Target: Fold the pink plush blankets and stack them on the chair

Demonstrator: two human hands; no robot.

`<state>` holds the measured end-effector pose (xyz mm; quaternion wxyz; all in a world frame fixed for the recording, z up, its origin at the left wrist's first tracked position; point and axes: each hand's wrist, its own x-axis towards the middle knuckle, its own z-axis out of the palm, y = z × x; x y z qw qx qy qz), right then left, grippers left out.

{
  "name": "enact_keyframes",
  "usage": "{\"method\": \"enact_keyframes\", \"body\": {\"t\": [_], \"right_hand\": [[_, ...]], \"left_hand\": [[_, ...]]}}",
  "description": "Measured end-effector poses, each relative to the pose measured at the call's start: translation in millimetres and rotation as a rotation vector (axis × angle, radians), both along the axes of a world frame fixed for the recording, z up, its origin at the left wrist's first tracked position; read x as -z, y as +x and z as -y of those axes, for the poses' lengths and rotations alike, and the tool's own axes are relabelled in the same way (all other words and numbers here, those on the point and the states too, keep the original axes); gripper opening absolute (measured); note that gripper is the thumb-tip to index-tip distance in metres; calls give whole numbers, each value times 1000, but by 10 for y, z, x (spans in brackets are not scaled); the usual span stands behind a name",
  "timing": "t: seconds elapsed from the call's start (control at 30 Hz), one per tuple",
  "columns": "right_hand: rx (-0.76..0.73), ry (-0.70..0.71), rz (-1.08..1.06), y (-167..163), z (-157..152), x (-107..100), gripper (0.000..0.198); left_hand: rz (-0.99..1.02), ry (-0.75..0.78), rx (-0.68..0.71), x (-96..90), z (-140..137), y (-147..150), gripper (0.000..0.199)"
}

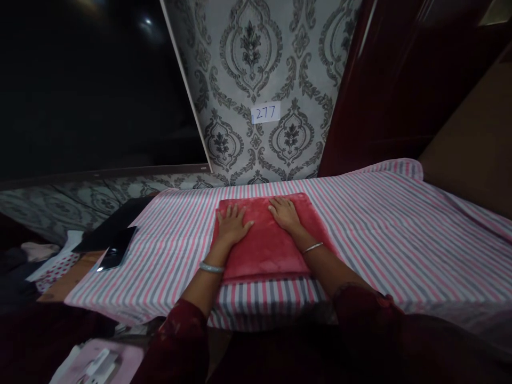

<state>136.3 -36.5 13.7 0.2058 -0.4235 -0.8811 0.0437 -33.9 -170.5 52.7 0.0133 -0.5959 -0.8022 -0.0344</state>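
Observation:
A folded red plush cloth [268, 248], roughly square, lies flat on a table covered by a striped pink, grey and white tablecloth [392, 229]. My left hand [232, 224] rests palm down on its left part, fingers spread and pointing away from me. On the far right part of the red cloth lies my right hand [285, 213], also palm down, with the fingers stretched out. Neither hand grips anything. A bangle circles each wrist.
A dark phone [118, 249] lies at the table's left edge. Behind stand a patterned wall with a paper label [266, 112] reading 277, a large black screen [92, 85] and a dark red panel [392, 80]. Below left, a pink surface [128, 354] bears a white object.

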Motion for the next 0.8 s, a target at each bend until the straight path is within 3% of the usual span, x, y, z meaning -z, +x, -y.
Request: {"method": "enact_keyframes", "body": {"t": [0.17,0.5,0.63,0.8], "right_hand": [[-4,-7,9,18,-4,5,52],[-2,-68,102,87,44,-128,54],[37,-40,140,457,116,-90,56],[69,-91,91,1062,277,190,58]], "left_hand": [[36,8,-61,79,213,-60,71],[18,54,-47,120,213,-70,70],[23,73,-36,132,213,-88,70],[39,66,-42,139,213,-93,68]]}}
